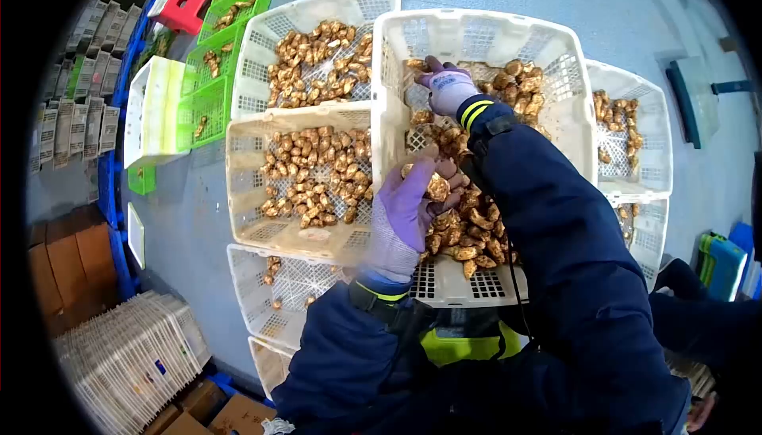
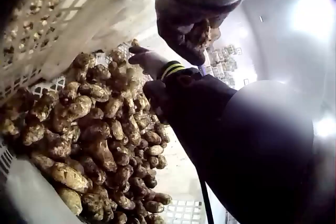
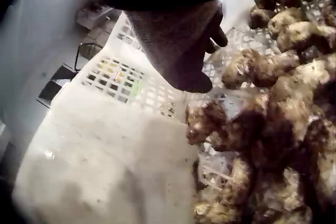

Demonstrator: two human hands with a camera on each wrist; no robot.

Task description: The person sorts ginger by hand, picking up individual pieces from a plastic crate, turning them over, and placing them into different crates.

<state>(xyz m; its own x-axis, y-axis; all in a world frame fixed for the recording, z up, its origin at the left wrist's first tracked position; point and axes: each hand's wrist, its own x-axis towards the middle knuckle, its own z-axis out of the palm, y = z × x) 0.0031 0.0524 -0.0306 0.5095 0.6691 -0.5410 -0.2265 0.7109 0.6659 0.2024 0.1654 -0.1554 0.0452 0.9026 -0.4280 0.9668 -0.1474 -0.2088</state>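
Note:
In the head view my left hand (image 1: 403, 217), in a purple and grey glove, grips a brown lumpy tuber-like piece (image 1: 437, 188) over the near part of a white crate (image 1: 484, 19). The left wrist view has that held piece (image 2: 202, 34) between curled gloved fingers. My right hand (image 1: 449, 88), gloved as well, reaches inside the crate's far left part, fingers extended near a small brown piece (image 1: 415, 63). Seen from the right wrist, this hand (image 3: 176, 50) has thumb and fingers apart above the mesh floor. Many similar pieces (image 1: 468, 236) lie heaped below both hands.
More white crates with brown pieces stand at the left (image 1: 238, 189) and right (image 1: 659, 102). Green baskets (image 1: 208, 100) and a red stool (image 1: 190, 4) are farther left. Stacked white trays (image 1: 131, 348) stand at lower left. Another person's dark sleeve (image 1: 698, 320) shows at right.

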